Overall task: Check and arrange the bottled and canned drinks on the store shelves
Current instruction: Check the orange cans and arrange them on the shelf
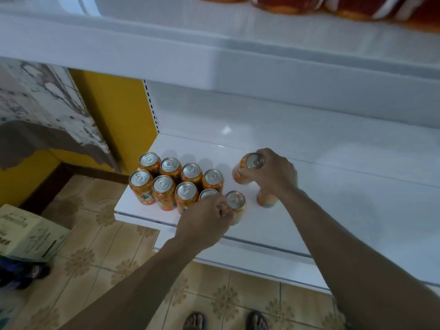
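Note:
Several orange drink cans [164,184] stand upright in two rows at the left end of a white shelf [333,191]. My left hand [204,222] grips a can [235,202] at the right end of the front row. My right hand [273,175] holds another orange can [250,166], tilted, a little to the right of the back row. One more can [265,201] stands under my right wrist, mostly hidden.
The shelf above [238,55] overhangs and carries red and orange packages [345,5]. The white shelf is bare to the right of the cans. A cardboard box [28,232] sits on the tiled floor at the left. My sandalled feet [226,320] are below.

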Demonstrator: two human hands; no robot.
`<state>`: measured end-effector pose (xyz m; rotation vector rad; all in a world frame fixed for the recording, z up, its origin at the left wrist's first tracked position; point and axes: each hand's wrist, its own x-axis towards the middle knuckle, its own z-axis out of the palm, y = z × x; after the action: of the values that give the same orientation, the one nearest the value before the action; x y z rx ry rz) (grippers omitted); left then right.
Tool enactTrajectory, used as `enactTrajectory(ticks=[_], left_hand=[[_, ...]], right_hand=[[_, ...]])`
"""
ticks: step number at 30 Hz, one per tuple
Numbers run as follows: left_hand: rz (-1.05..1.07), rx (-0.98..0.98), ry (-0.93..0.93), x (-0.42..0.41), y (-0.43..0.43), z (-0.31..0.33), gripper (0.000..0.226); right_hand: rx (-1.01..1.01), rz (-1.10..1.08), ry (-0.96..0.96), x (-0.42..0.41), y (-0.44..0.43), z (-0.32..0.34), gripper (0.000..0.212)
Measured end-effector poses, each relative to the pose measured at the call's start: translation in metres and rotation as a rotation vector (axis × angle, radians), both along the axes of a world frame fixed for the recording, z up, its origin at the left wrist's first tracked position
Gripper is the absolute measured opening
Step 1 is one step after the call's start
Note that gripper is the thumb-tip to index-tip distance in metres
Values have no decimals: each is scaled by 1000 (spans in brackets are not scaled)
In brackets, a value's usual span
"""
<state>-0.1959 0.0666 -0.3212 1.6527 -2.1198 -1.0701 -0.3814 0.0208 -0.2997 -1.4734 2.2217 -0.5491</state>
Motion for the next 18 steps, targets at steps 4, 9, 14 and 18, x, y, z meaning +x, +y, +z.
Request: enactTrajectory(ticks=[4, 9, 14, 18], left_hand=[[108, 246, 481, 3, -4, 14, 29], [-16, 347, 812, 9, -6, 31, 85], [-178, 303, 1034, 11, 6, 49, 84], [-201, 560, 1315, 5, 20, 51, 88]], right_hand=[[-201, -179, -432, -4, 48, 34, 52], [-353, -197, -950, 0, 110, 56, 44], [-416, -130, -1067, 8, 146, 68, 64], [-509, -4, -882, 22, 164, 82, 65]])
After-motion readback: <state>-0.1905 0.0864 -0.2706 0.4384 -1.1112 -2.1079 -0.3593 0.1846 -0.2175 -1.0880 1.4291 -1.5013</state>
